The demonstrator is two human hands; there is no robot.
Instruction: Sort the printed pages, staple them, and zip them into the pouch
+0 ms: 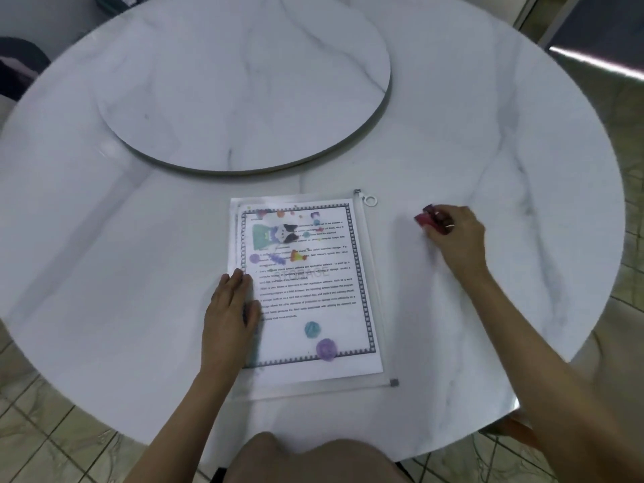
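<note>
**Right hand closed on the stapler, left hand flat on the filled pouch**

The right hand [456, 235] has its fingers curled around a small red stapler [430, 219], holding it at the table surface to the right of the pouch; only the stapler's red end and a bit of metal show past the fingers, and it is blurred. The left hand [231, 301] grips nothing: it lies open, palm down, fingers together, pressing on the pouch's left edge.

The round white marble table [488, 134] fills most of the view. On its far half sits a round marble turntable [226, 81] of the same pattern, raised slightly above the tabletop.

Near the front edge lies the clear zip pouch [380, 308], flat, with its long side running away from the person. The printed pages [313, 291] are inside it, showing through the plastic: black text in a patterned border with coloured pictures and blobs. Edges of further sheets peek out at the top left of the stack.

The zipper runs along the pouch's right side, and its slider with a white ring pull [369, 201] rests at the far right corner.
</note>
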